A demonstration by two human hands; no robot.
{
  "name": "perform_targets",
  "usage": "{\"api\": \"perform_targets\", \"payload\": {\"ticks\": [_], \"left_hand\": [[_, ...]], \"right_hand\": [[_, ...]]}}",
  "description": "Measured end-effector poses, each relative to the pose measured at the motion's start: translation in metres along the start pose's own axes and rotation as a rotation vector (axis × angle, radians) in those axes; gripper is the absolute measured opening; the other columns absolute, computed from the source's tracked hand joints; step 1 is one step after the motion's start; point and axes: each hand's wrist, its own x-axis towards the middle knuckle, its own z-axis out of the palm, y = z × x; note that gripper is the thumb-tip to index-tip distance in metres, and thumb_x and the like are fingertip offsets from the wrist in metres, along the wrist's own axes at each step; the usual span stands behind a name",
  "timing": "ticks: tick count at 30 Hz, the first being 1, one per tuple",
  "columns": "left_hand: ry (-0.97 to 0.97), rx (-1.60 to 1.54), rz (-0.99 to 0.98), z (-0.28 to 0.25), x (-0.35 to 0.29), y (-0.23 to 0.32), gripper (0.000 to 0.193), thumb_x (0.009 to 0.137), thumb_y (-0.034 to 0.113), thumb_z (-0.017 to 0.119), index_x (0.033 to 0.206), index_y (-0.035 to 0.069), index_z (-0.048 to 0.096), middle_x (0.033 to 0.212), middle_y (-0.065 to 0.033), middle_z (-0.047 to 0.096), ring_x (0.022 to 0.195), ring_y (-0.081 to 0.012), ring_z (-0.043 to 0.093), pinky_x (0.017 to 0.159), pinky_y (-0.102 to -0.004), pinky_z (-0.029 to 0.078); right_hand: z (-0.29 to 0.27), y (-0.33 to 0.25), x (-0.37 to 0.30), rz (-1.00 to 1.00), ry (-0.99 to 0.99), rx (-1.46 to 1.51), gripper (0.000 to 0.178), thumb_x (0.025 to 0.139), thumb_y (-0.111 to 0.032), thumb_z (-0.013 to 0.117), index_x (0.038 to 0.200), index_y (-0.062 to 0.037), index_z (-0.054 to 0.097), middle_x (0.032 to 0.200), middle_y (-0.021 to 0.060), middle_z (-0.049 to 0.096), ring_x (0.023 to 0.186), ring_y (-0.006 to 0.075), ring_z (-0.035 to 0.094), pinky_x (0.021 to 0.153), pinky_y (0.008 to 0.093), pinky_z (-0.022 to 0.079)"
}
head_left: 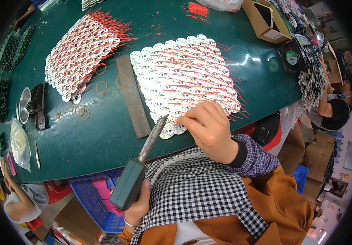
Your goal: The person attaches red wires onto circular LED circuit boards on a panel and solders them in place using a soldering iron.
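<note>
My left hand (140, 204) grips the dark green body of a soldering iron (129, 184). Its long, worn metal barrel slants up to the near left corner of a sheet of round white LED boards (184, 73), with the tip just over them. Thin red wires lie in rows across these boards and stick out past their right side. Over the near edge of the sheet, my right hand (212, 130) is closed in a pinch beside the iron's tip. A bit of red wire shows at its fingertips; the rest is hidden.
A flat grey-brown bar (133, 98) lies left of the sheet, near several rubber bands. A second stack of wired boards (82, 51) sits farther left. Loose red wires (197, 10), a cardboard box (268, 22) and a solder reel (291, 57) stand beyond. Co-workers sit at both sides.
</note>
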Motion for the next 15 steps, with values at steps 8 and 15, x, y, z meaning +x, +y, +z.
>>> {"api": "perform_targets", "payload": {"ticks": [8, 15], "left_hand": [[-0.116, 0.034, -0.059, -0.004, 0.001, 0.01, 0.038, 0.084, -0.001, 0.075, 0.121, -0.002, 0.067, 0.113, -0.0127, 0.071, 0.1, -0.0198, 0.068, 0.085, -0.0321, 0.054], [-0.064, 0.064, 0.034, 0.009, 0.008, 0.013, 0.022, 0.076, -0.002, 0.075, 0.097, -0.007, 0.071, 0.084, -0.0139, 0.069, 0.066, -0.0194, 0.066, 0.057, -0.0281, 0.05]], "right_hand": [[-0.009, -0.001, -0.017, 0.014, -0.038, 0.043, 0.023, 0.073, -0.004, 0.066, 0.096, -0.0029, 0.07, 0.084, 0.0051, 0.061, 0.076, 0.0216, 0.061, 0.069, 0.035, 0.048], [-0.006, -0.001, -0.021, 0.039, -0.057, 0.057, 0.022, 0.073, -0.002, 0.067, 0.095, -0.0016, 0.07, 0.084, 0.0059, 0.061, 0.076, 0.0223, 0.06, 0.067, 0.034, 0.049]]}}
